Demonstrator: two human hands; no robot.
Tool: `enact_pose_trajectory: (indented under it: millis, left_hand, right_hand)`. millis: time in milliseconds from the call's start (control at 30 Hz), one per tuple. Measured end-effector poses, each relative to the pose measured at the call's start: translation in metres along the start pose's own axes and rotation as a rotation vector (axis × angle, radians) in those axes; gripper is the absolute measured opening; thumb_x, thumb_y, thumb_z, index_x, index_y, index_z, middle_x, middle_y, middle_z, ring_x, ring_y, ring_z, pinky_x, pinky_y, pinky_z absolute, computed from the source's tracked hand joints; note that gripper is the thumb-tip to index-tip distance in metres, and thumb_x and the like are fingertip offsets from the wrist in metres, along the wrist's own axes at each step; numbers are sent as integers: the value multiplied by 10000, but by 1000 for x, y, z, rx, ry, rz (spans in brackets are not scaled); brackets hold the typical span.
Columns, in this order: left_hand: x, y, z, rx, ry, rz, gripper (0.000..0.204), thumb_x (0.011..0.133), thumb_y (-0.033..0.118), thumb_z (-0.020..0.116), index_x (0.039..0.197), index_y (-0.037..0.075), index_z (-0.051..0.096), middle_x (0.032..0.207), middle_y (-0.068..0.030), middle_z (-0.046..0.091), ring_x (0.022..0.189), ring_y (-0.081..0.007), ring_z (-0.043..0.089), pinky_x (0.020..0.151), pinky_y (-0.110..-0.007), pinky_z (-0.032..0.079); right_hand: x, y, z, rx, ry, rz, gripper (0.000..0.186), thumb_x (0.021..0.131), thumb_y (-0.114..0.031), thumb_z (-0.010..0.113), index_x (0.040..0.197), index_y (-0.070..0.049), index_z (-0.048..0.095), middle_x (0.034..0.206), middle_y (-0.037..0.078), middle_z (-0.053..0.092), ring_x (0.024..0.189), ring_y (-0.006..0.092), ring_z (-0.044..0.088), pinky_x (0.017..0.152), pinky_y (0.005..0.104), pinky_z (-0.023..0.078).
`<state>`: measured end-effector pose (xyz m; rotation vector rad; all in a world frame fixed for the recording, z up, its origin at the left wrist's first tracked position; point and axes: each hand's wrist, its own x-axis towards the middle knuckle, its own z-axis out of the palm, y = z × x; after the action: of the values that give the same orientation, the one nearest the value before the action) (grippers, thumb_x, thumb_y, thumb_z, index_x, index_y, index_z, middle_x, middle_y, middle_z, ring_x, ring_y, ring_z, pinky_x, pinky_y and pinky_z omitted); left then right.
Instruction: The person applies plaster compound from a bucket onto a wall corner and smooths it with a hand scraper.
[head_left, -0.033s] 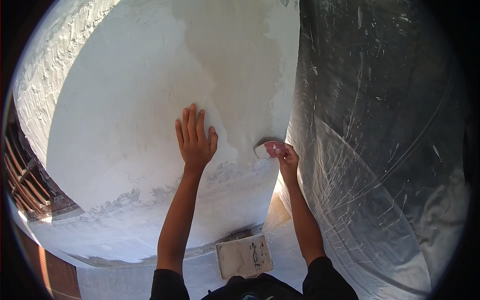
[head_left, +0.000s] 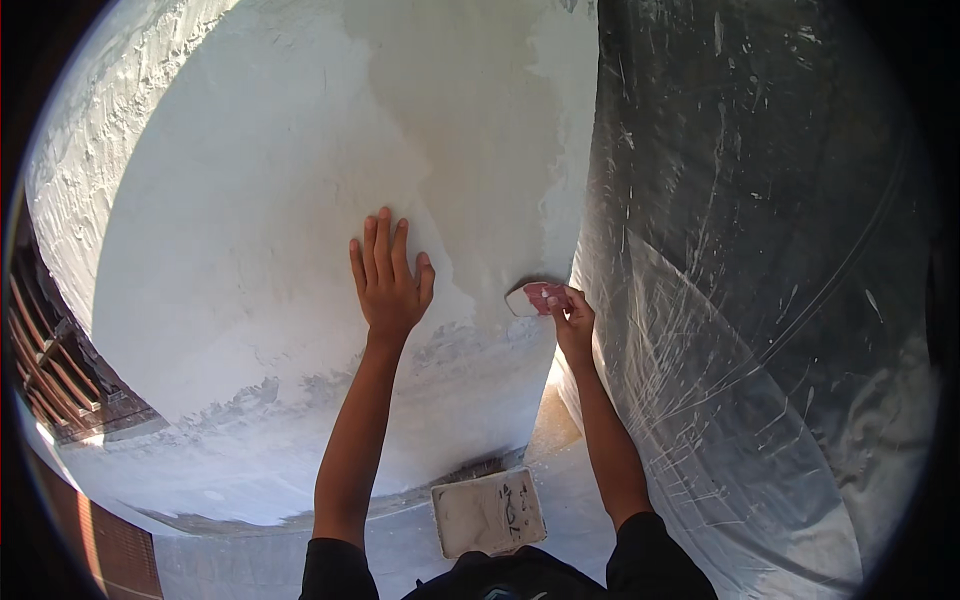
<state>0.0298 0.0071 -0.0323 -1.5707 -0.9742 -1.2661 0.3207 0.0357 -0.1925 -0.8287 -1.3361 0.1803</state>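
Observation:
My left hand (head_left: 392,285) lies flat against the pale plastered wall (head_left: 250,200), fingers stretched out and holding nothing. Near the wall's right edge, my right hand (head_left: 574,322) pinches a small flat putty scraper (head_left: 545,297), red with a whitish front end. That front end meets the wall surface, or comes very close to it. A darker, damp-looking patch (head_left: 480,130) runs down the wall above the scraper. Below both hands, a square tray (head_left: 440,512) holds pale putty-like material and has dark marks on its right part.
Dark plastic sheeting (head_left: 760,150) spattered with white hangs along the right, with clearer sheeting (head_left: 720,400) lower down. Brown slatted metalwork (head_left: 50,360) is at the left. Rough sunlit plaster (head_left: 110,110) borders the smooth wall at upper left.
My right hand and the scraper have shifted very slightly left. My left hand stays put on the wall.

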Motion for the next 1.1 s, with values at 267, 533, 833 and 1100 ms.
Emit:
enact_pose_trajectory:
  millis: [267, 533, 833, 1100]
  left_hand:
    - [-2, -4, -2, 15, 8, 5, 465, 898, 197, 542, 1313, -10, 508, 1452, -183, 451, 1386, -337, 388, 1141, -510, 253]
    - [-2, -8, -4, 41, 21, -14, 434, 891, 206, 536, 1279, 13, 566, 1436, -163, 486, 1372, -305, 421, 1150, -480, 265]
    - [-3, -10, -5, 34, 19, -18, 432, 888, 201, 541, 1279, 18, 565, 1437, -160, 484, 1373, -302, 419, 1148, -482, 267]
    - [-3, -10, -4, 45, 15, -17, 434, 889, 205, 542, 1283, 24, 563, 1442, -154, 480, 1375, -300, 418, 1148, -481, 267]
  right_hand:
    - [8, -33, 11, 275, 61, 70, 233, 953, -110, 641, 1151, 8, 612, 997, 15, 648, 918, 76, 578, 847, 243, 456]
    - [21, -55, 18, 440, 216, 132, 229, 965, -132, 625, 1151, -1, 606, 1003, 33, 649, 891, 89, 595, 814, 244, 478]
    - [24, -74, 27, 531, 234, 195, 259, 963, -151, 631, 1168, 4, 605, 1033, 30, 654, 923, 84, 587, 853, 231, 455]
    - [32, -78, 37, 568, 396, 240, 310, 935, -160, 668, 1182, 18, 610, 916, -4, 556, 873, 84, 508, 821, 253, 416]
